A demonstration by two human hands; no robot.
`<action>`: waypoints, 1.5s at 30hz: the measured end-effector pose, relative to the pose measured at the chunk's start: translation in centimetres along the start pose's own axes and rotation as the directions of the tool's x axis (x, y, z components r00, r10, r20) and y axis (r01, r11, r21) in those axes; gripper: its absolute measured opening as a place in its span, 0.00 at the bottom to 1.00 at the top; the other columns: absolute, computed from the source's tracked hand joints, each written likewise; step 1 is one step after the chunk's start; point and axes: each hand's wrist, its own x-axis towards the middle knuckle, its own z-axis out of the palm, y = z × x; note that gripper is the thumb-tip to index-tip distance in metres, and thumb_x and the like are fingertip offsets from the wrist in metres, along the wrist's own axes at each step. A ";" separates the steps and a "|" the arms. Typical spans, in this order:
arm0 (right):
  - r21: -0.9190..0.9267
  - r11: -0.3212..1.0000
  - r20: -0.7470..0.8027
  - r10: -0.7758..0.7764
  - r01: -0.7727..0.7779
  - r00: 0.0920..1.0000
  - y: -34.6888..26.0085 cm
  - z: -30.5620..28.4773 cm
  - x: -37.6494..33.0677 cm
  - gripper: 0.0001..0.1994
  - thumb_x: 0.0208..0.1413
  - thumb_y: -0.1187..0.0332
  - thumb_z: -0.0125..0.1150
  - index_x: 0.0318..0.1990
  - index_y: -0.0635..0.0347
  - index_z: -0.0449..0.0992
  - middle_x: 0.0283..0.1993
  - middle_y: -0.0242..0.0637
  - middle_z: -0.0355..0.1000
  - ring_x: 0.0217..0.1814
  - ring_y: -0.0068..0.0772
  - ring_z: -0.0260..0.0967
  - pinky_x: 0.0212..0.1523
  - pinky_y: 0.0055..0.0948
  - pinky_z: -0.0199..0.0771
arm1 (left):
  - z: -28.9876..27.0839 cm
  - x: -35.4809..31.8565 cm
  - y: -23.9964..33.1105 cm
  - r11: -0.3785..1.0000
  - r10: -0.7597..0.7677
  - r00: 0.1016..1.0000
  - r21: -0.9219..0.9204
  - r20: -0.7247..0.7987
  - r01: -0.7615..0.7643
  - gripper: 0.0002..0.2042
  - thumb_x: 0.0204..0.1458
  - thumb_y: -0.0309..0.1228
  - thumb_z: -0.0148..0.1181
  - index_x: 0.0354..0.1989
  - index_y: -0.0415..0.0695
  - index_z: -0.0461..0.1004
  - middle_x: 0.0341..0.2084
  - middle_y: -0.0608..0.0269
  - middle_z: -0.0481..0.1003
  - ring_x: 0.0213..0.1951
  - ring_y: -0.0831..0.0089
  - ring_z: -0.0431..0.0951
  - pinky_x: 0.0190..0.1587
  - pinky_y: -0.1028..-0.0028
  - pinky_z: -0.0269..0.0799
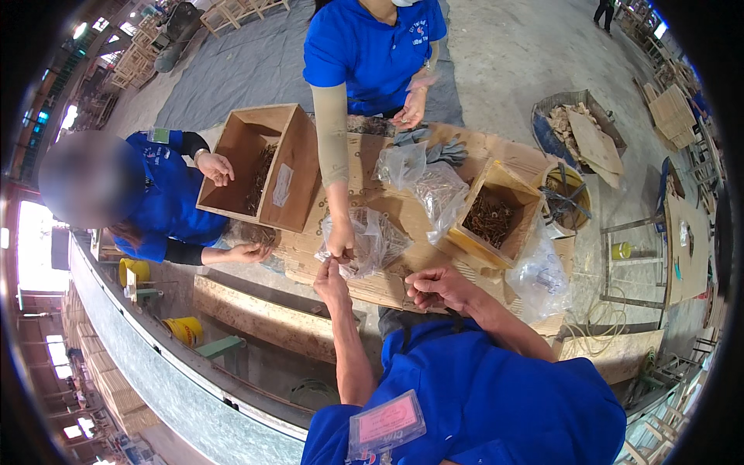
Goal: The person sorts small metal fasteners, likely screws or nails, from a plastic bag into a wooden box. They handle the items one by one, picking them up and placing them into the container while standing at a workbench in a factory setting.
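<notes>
Pinching clear plastic bag (370, 244) edge w/ left hand (331, 280) — co-worker's hand (339, 245) grips it too; right hand (436, 287) curled shut on desk (387, 208) — contents hidden.

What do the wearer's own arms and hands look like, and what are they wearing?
Both forearms are bare. The left hand and the right hand wear no gloves, and no rings or watch can be made out. Short sleeves of a bright blue shirt end above the elbows, and a pink badge in a clear sleeve hangs at the chest.
</notes>
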 end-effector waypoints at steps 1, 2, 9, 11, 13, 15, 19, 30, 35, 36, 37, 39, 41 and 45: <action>0.008 0.999 -0.028 0.034 -0.034 0.999 0.0 0.1 0.2 0.18 0.63 0.67 0.53 0.57 0.65 0.69 0.46 0.40 0.73 0.39 0.24 0.73 0.42 0.26 0.79 | 0.0 0.9 -0.3 0.999 0.045 0.997 0.014 -0.061 -0.044 0.13 0.56 0.28 0.55 0.43 0.29 0.75 0.24 0.63 0.74 0.24 0.78 0.70 0.27 0.76 0.65; 0.016 0.998 -0.056 0.069 -0.068 0.996 0.1 0.3 0.4 0.18 0.63 0.67 0.53 0.57 0.65 0.69 0.46 0.39 0.74 0.39 0.23 0.73 0.41 0.26 0.79 | -0.4 1.6 -0.6 0.998 0.066 0.992 0.008 -0.104 -0.065 0.13 0.56 0.28 0.55 0.43 0.28 0.75 0.27 0.59 0.75 0.27 0.76 0.72 0.31 0.75 0.67; 0.152 0.988 -0.095 -0.007 0.022 0.995 0.4 -0.4 0.1 0.16 0.61 0.68 0.55 0.55 0.64 0.70 0.44 0.37 0.75 0.37 0.22 0.72 0.37 0.22 0.78 | 0.4 3.2 0.3 0.846 0.248 0.941 0.421 0.230 -0.326 0.16 0.53 0.28 0.56 0.46 0.29 0.74 0.28 0.52 0.79 0.33 0.71 0.77 0.38 0.72 0.71; 0.101 0.995 -0.101 0.006 0.004 0.995 0.3 -0.1 0.0 0.15 0.61 0.68 0.56 0.54 0.63 0.71 0.43 0.36 0.75 0.37 0.21 0.72 0.37 0.22 0.78 | 2.6 3.5 0.6 0.565 0.339 0.880 0.676 0.332 -0.473 0.13 0.54 0.31 0.53 0.40 0.32 0.76 0.28 0.46 0.79 0.32 0.60 0.81 0.36 0.68 0.74; 0.109 0.994 -0.122 0.025 -0.011 0.992 0.3 0.1 0.1 0.13 0.60 0.69 0.58 0.51 0.63 0.73 0.42 0.36 0.75 0.35 0.21 0.72 0.36 0.22 0.78 | 4.7 4.3 1.2 0.229 0.308 0.864 0.850 0.398 -0.474 0.13 0.54 0.32 0.50 0.35 0.35 0.78 0.29 0.44 0.79 0.33 0.53 0.81 0.36 0.64 0.76; 0.131 0.991 -0.114 0.033 -0.018 0.993 0.3 0.3 0.4 0.11 0.59 0.68 0.59 0.47 0.62 0.75 0.40 0.35 0.76 0.33 0.21 0.72 0.35 0.22 0.78 | 5.0 5.9 1.5 0.070 0.348 0.834 0.875 0.429 -0.479 0.11 0.53 0.32 0.50 0.31 0.38 0.78 0.29 0.46 0.79 0.33 0.52 0.81 0.36 0.60 0.77; 0.222 0.974 -0.158 0.006 0.030 0.987 0.7 0.0 0.6 0.09 0.58 0.68 0.61 0.43 0.61 0.76 0.37 0.33 0.77 0.30 0.20 0.72 0.33 0.23 0.78 | 4.6 7.4 1.5 -0.107 0.328 0.757 0.818 0.565 -0.565 0.09 0.51 0.31 0.52 0.29 0.42 0.78 0.27 0.47 0.79 0.32 0.53 0.82 0.35 0.57 0.77; 0.293 0.953 -0.126 -0.038 0.073 0.991 1.8 -1.1 1.5 0.06 0.57 0.68 0.61 0.39 0.58 0.75 0.35 0.32 0.75 0.29 0.20 0.72 0.33 0.22 0.77 | 3.2 6.2 -0.6 -0.021 0.314 0.831 0.878 0.460 -0.478 0.12 0.50 0.38 0.54 0.33 0.44 0.79 0.27 0.43 0.78 0.33 0.50 0.81 0.37 0.54 0.75; 0.318 0.944 -0.146 -0.040 0.085 0.988 1.1 -0.8 1.5 0.05 0.57 0.68 0.62 0.36 0.57 0.74 0.33 0.32 0.75 0.29 0.20 0.70 0.31 0.22 0.76 | 5.4 5.1 0.1 0.015 0.171 0.803 0.814 0.570 -0.581 0.12 0.50 0.40 0.55 0.29 0.46 0.81 0.29 0.49 0.79 0.36 0.51 0.80 0.39 0.55 0.75; 0.336 0.936 -0.168 -0.046 0.101 0.985 1.3 -0.7 1.5 0.04 0.57 0.68 0.62 0.36 0.57 0.74 0.33 0.32 0.75 0.29 0.19 0.71 0.31 0.21 0.76 | 4.9 4.8 0.3 0.028 0.212 0.834 0.850 0.509 -0.526 0.12 0.50 0.40 0.55 0.30 0.46 0.81 0.30 0.48 0.79 0.37 0.50 0.80 0.40 0.55 0.75; 0.353 0.929 -0.187 -0.049 0.114 0.981 1.3 -0.7 1.6 0.04 0.57 0.69 0.61 0.36 0.57 0.74 0.33 0.32 0.75 0.29 0.19 0.71 0.30 0.21 0.76 | 4.8 4.7 0.4 0.045 0.252 0.861 0.883 0.442 -0.467 0.12 0.50 0.40 0.56 0.31 0.46 0.81 0.31 0.47 0.79 0.38 0.49 0.79 0.41 0.55 0.74; 0.372 0.913 -0.227 -0.085 0.167 0.970 1.5 -1.2 1.9 0.04 0.57 0.69 0.61 0.36 0.58 0.75 0.33 0.33 0.76 0.28 0.19 0.72 0.28 0.20 0.76 | 5.0 3.7 1.2 0.152 0.241 0.903 0.905 0.355 -0.397 0.12 0.49 0.37 0.56 0.32 0.42 0.80 0.28 0.46 0.79 0.34 0.53 0.80 0.38 0.57 0.74; 0.378 0.898 -0.256 -0.132 0.225 0.958 1.6 -2.2 1.8 0.05 0.57 0.70 0.61 0.37 0.60 0.75 0.35 0.35 0.76 0.26 0.21 0.72 0.27 0.21 0.77 | 3.8 1.1 1.3 0.379 0.212 0.907 0.824 0.365 -0.420 0.12 0.50 0.35 0.56 0.32 0.38 0.79 0.25 0.47 0.78 0.30 0.58 0.80 0.35 0.61 0.73; 0.349 0.902 -0.328 -0.136 0.254 0.935 1.3 -2.7 2.2 0.06 0.57 0.68 0.61 0.40 0.58 0.76 0.33 0.32 0.76 0.28 0.16 0.72 0.29 0.18 0.76 | 5.5 -6.4 1.5 0.836 0.170 0.788 0.337 0.591 -0.433 0.09 0.52 0.29 0.58 0.31 0.34 0.77 0.19 0.71 0.72 0.26 0.84 0.66 0.28 0.77 0.64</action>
